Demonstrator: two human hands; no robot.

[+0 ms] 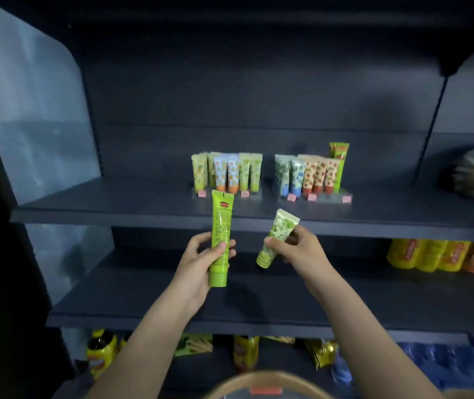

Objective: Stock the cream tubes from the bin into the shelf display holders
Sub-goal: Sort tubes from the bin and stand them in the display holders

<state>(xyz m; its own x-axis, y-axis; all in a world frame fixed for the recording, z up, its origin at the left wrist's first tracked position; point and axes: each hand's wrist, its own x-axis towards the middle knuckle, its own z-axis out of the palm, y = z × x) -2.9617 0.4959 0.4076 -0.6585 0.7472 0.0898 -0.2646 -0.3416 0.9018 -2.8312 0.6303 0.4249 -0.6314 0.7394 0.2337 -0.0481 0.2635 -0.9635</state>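
The left grip (198, 260) curls round a long green cream tube (222, 223), held upright before the upper shelf (114, 203). The right grip (304, 251) pinches a short leaf-printed tube (281, 228), tilted. On that shelf stand two clear display holders: the left holder (251, 195) shows six tubes in front, and the right holder (330, 198) shows five short tubes and one tall green one. Bare shelf lies to their left. The bin's rim (258, 377) shows below.

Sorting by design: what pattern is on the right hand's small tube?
The small tube: green leaves on cream; head view.
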